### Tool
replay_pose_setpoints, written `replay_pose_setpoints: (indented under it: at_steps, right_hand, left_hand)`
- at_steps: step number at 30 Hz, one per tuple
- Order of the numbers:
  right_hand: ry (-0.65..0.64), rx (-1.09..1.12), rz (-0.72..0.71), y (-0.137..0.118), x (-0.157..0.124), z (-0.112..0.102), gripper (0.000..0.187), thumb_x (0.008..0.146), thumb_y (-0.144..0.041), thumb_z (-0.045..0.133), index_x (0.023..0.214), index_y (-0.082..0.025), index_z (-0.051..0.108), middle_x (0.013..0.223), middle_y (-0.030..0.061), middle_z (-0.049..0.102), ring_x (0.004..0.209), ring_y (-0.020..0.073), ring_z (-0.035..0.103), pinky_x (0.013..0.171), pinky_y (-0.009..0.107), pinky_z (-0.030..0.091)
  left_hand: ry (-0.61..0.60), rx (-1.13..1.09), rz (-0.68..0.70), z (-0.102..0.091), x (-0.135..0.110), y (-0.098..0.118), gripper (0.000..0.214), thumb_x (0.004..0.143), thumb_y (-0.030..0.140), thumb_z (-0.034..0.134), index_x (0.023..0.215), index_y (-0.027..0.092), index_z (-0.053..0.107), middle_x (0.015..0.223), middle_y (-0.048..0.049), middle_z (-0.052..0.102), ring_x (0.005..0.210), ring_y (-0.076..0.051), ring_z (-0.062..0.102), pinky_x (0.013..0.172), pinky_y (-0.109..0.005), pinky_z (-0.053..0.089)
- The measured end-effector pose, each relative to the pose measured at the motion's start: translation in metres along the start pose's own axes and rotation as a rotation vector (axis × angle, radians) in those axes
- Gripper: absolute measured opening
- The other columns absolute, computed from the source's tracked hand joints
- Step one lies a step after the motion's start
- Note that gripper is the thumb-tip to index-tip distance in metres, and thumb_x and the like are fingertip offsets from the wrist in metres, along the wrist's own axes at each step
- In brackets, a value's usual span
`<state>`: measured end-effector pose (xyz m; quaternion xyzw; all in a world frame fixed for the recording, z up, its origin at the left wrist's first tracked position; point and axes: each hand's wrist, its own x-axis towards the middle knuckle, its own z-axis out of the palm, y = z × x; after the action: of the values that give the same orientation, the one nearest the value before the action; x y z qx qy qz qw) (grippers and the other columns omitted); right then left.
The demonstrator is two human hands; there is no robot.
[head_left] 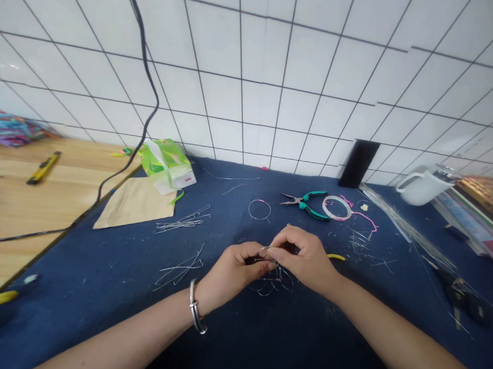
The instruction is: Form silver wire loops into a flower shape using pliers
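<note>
Both hands meet near the middle of the dark blue cloth, pinching thin silver wire bent into petal-like loops (269, 291). My left hand (236, 268), with a silver bangle (196, 307) on its wrist, grips the wire between thumb and forefinger. Opposite it, the thumb and forefinger of my right hand (304, 256) close on the wire's upper part. The fingertips hide much of the piece. Just beyond the hands lies a wire ring (260, 209) with a pink bit at its top. Needle-nose pliers (307, 203) with teal handles rest on the cloth, beyond my right hand.
Bent wire pieces (184, 220) lie left of the hands. A white ring dish (337, 208), a white mug (425, 186) and keys (459, 298) are at right. A yellow cutter (43, 167) lies on the wooden surface. A black cable (146, 80) hangs at left before the tiled wall.
</note>
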<state>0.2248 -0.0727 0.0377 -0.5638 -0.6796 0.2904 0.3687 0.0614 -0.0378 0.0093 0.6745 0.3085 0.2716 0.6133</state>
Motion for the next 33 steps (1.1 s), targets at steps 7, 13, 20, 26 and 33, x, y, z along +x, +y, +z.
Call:
replay_pose_setpoints:
  at_steps: [7,13,20,26,33]
  right_hand:
    - [-0.088,-0.043,0.048,0.002,0.001,-0.009,0.012,0.078,-0.033,0.055,0.08,-0.021,0.059,0.074,-0.0007,0.056,0.066,0.011,0.051,0.059,0.023,0.041]
    - [-0.143,-0.615,0.057,0.047,-0.043,-0.057,0.049,0.074,-0.048,0.056,0.116,-0.024,0.051,0.113,0.009,0.053,0.106,0.0273,0.045,0.089,0.044,0.036]
    - [-0.186,-0.99,0.007,0.074,-0.104,-0.063,0.055,0.081,-0.039,0.046,0.132,-0.021,0.035,0.122,0.0135,0.045,0.109,0.03,0.042,0.088,0.047,0.036]
    - [-0.135,-1.097,0.092,0.065,-0.083,-0.046,0.033,0.07,-0.009,0.048,0.101,-0.015,0.057,0.092,0.0115,0.053,0.088,0.0258,0.048,0.076,0.041,0.04]
    - [-0.179,-0.707,0.013,0.047,-0.054,-0.058,0.031,0.084,-0.039,0.046,0.107,-0.019,0.049,0.095,0.0085,0.05,0.088,0.0211,0.047,0.076,0.036,0.042]
  left_hand:
    - [-0.009,-0.05,-0.022,-0.002,0.0,0.002,0.008,0.077,0.021,0.057,0.075,0.015,0.062,0.07,0.0015,0.054,0.066,-0.01,0.046,0.063,-0.022,0.037]
    - [0.024,-0.09,-0.054,-0.002,0.001,0.006,0.009,0.077,0.022,0.057,0.072,0.015,0.06,0.067,0.0023,0.051,0.06,-0.009,0.042,0.057,-0.021,0.034]
    - [0.049,-0.089,-0.077,-0.003,0.0,0.004,0.01,0.076,0.024,0.058,0.074,0.015,0.06,0.068,0.0017,0.051,0.06,-0.009,0.04,0.056,-0.021,0.033]
    - [0.027,-0.064,-0.062,-0.002,-0.002,0.007,0.009,0.076,0.024,0.059,0.074,0.015,0.061,0.069,0.0011,0.052,0.062,-0.009,0.041,0.057,-0.022,0.033]
    - [0.025,-0.104,-0.045,-0.006,-0.001,0.009,0.008,0.076,0.022,0.06,0.073,0.015,0.061,0.068,0.0019,0.052,0.061,-0.008,0.041,0.058,-0.021,0.033]
